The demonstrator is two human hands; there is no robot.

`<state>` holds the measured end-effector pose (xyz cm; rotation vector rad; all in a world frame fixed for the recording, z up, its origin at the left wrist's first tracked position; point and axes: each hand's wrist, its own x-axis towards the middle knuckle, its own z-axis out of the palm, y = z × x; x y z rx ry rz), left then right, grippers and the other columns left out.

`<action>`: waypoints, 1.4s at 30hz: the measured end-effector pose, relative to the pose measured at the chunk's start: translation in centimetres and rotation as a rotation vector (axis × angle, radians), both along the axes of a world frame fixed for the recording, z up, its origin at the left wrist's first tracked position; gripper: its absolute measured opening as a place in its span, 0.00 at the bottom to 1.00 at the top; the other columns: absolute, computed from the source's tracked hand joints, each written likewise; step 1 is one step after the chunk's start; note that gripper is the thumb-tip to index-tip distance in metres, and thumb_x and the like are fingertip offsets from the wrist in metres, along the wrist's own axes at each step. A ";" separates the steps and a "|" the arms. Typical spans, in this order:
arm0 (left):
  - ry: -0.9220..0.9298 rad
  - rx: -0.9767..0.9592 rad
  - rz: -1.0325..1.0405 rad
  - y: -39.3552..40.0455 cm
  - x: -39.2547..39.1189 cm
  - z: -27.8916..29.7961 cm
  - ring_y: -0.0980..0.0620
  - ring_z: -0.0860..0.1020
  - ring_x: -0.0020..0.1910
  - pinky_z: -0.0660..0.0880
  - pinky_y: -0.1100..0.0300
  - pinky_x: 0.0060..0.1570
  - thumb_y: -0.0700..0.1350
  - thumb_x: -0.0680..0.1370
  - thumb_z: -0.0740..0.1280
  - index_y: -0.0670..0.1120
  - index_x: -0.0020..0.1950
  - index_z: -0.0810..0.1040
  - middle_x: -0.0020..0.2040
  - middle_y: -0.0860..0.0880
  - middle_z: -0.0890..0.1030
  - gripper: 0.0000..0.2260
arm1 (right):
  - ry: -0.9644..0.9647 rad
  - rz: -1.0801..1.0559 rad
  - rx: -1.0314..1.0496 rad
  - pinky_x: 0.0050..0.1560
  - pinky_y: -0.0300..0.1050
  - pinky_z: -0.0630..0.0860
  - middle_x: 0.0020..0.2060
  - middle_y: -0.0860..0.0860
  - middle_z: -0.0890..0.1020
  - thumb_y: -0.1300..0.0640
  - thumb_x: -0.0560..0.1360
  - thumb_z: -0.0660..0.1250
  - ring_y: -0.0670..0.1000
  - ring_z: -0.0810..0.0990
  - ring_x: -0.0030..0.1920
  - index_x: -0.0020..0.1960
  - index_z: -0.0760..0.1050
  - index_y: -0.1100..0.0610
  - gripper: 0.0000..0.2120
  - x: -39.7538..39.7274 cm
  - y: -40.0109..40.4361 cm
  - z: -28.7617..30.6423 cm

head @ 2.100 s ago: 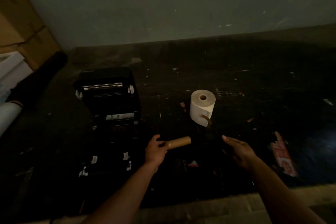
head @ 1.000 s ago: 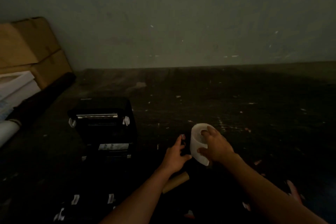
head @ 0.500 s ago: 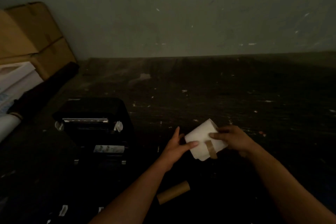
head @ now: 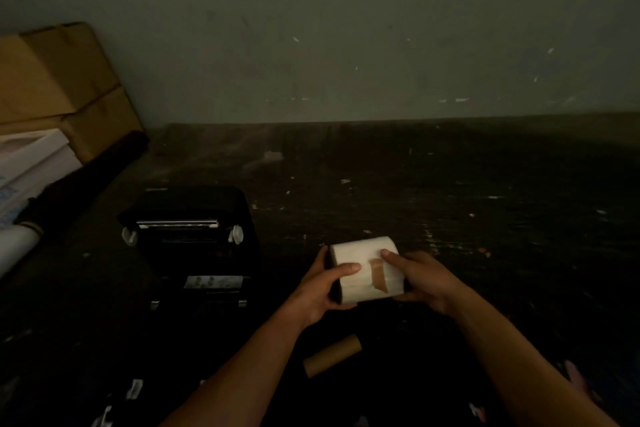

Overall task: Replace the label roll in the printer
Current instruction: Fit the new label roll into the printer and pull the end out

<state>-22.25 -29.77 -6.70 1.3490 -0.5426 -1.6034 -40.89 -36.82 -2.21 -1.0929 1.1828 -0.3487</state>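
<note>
Dim head view. Both hands hold white label roll [head: 365, 267] on its side above dark surface [head: 450, 191]: left hand [head: 320, 289] at its left end, right hand [head: 420, 279] at its right, w/ brown tape strip [head: 378, 277] on top. Black printer [head: 188, 236] to the left, prob. lid open. Empty cardboard core [head: 332, 355] lies near, below the hands. Cardboard boxes [head: 55, 87] far left.

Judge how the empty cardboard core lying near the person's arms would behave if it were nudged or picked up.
The cardboard core lies on its side on the dark table, so a nudge across its length would probably set it rolling. It looks like a hollow, bare tube, so likely very light. A hard pinch might dent it, though wall thickness cannot be judged in this dim view.
</note>
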 end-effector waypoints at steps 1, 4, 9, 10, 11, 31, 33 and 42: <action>0.009 0.006 0.013 0.4 0.1 0.1 0.42 0.76 0.57 0.80 0.45 0.39 0.51 0.55 0.82 0.65 0.56 0.74 0.61 0.47 0.75 0.33 | 0.037 0.019 -0.052 0.49 0.54 0.80 0.50 0.54 0.79 0.44 0.70 0.69 0.54 0.79 0.50 0.58 0.74 0.56 0.22 0.2 0.8 0.5; 0.016 0.006 0.045 1.7 0.4 0.8 0.42 0.77 0.56 0.79 0.44 0.39 0.51 0.54 0.82 0.64 0.53 0.76 0.59 0.47 0.77 0.31 | 0.287 0.070 -0.560 0.58 0.49 0.72 0.65 0.51 0.72 0.39 0.70 0.66 0.53 0.71 0.63 0.68 0.67 0.51 0.30 0.2 2.8 1.4; 0.003 -0.031 0.075 3.6 1.1 1.9 0.42 0.78 0.56 0.80 0.44 0.40 0.53 0.51 0.82 0.61 0.58 0.73 0.60 0.46 0.77 0.38 | 0.232 0.485 -1.119 0.67 0.47 0.58 0.74 0.39 0.53 0.42 0.69 0.68 0.42 0.52 0.71 0.68 0.63 0.38 0.29 -0.3 6.4 1.9; 0.007 -0.039 0.078 4.0 1.1 2.0 0.42 0.77 0.56 0.80 0.44 0.41 0.53 0.51 0.82 0.62 0.59 0.72 0.60 0.47 0.77 0.38 | 0.269 0.540 -1.153 0.68 0.47 0.57 0.74 0.40 0.54 0.45 0.69 0.69 0.42 0.51 0.72 0.68 0.63 0.39 0.29 -0.3 6.8 1.4; 0.011 -0.049 0.082 4.4 1.2 2.1 0.42 0.77 0.56 0.80 0.43 0.41 0.52 0.52 0.82 0.62 0.60 0.72 0.60 0.47 0.77 0.38 | 0.296 0.550 -1.183 0.70 0.48 0.56 0.74 0.41 0.55 0.47 0.70 0.69 0.42 0.51 0.72 0.68 0.64 0.41 0.28 -0.2 7.1 0.9; -0.084 -0.047 0.120 8.7 0.8 -0.3 0.48 0.76 0.57 0.80 0.47 0.38 0.55 0.50 0.82 0.69 0.70 0.59 0.61 0.55 0.75 0.53 | 0.703 0.273 -0.933 0.50 0.48 0.76 0.50 0.55 0.79 0.61 0.75 0.64 0.54 0.79 0.49 0.51 0.80 0.56 0.08 -7.3 3.7 -6.8; -0.096 -0.032 0.127 8.9 0.8 -0.6 0.48 0.76 0.56 0.80 0.48 0.37 0.56 0.50 0.82 0.69 0.70 0.58 0.61 0.55 0.76 0.54 | 0.732 0.327 -0.844 0.52 0.50 0.75 0.52 0.54 0.80 0.58 0.76 0.63 0.54 0.79 0.51 0.53 0.79 0.54 0.09 -8.1 4.0 -8.6; -0.101 -0.001 0.138 9.1 0.1 -0.7 0.46 0.75 0.58 0.80 0.45 0.39 0.56 0.49 0.82 0.69 0.69 0.59 0.65 0.52 0.74 0.53 | 0.858 0.376 -0.793 0.65 0.59 0.59 0.61 0.46 0.76 0.48 0.75 0.61 0.49 0.70 0.64 0.60 0.73 0.43 0.14 -9.8 6.4 -12.0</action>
